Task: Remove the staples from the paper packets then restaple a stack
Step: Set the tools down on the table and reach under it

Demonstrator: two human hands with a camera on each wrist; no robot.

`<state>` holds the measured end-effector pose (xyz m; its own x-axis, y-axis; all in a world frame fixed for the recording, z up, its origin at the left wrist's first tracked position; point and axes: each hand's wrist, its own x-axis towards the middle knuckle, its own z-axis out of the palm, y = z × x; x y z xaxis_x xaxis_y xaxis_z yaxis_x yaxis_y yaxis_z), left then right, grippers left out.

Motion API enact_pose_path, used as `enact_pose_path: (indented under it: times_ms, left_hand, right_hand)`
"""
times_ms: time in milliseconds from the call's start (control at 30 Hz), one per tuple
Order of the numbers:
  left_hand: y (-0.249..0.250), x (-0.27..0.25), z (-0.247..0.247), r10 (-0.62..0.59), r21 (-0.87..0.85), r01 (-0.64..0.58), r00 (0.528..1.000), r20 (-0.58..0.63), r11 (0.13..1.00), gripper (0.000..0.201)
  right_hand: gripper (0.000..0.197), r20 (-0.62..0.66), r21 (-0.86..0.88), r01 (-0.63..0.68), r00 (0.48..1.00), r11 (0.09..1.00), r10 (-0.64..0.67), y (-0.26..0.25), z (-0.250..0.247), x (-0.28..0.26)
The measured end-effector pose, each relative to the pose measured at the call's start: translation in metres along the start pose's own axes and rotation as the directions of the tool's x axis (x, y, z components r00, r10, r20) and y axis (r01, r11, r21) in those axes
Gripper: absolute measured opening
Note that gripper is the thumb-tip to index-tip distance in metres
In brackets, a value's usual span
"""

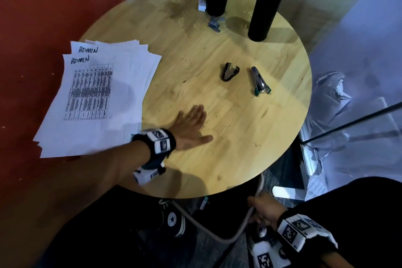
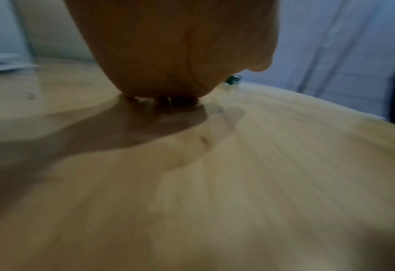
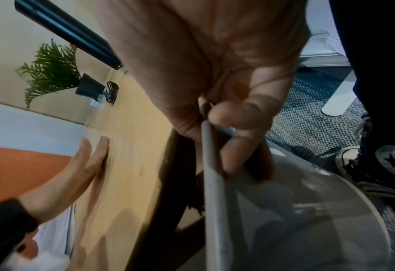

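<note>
Left hand fingers flat (tabletop), staple remover well beyond.

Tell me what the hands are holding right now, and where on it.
The left hand holds nothing; it lies flat on the table. The right hand grips the rim of a grey bin held below the table edge.

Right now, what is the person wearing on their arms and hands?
The left hand and right hand are bare, with no gloves or rings showing. Each wrist carries a black band holding white boxy blocks printed with black-and-white square code patterns. The forearms look bare above the bands.
</note>
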<state>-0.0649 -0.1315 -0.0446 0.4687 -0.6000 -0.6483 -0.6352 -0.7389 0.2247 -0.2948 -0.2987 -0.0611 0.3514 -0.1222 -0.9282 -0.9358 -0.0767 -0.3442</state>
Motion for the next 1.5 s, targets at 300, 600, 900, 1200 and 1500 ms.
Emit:
enact_pose_path:
  times_ms: [300,600,900,1200,1500]
  left_hand:
    - [-0.043,-0.002,-0.001,-0.385,-0.496,0.185,0.858,-0.339,0.849,0.072]
    - [-0.065,-0.017,0.020,-0.577,-0.487,0.410,0.773,-0.264,0.771,0.075]
    - [0.027,-0.015,0.044,-0.227,-0.508,0.056,0.932,-0.282,0.859,0.079]
    - [-0.049,-0.038,0.047,-0.728,-0.735,0.366,0.640,-0.247,0.571,0.063]
    - [0.025,-0.018,0.046,-0.447,-0.559,0.224,0.843,-0.300,0.798,0.068]
  right_hand:
    - [0.011,-0.036,0.036,-0.032,0.999,0.999,0.033,0.002,-0.003,0.000]
    - [0.011,-0.054,0.056,-0.057,0.997,0.997,0.060,0.002,-0.001,0.012]
    - [0.011,-0.048,0.048,-0.036,0.998,0.998,0.038,0.002,-0.002,0.007]
    - [0.017,-0.059,0.086,-0.011,0.998,0.996,0.016,0.004,-0.003,0.011]
    - [0.016,-0.073,0.028,0.006,0.997,1.000,-0.004,0.006,-0.002,0.013]
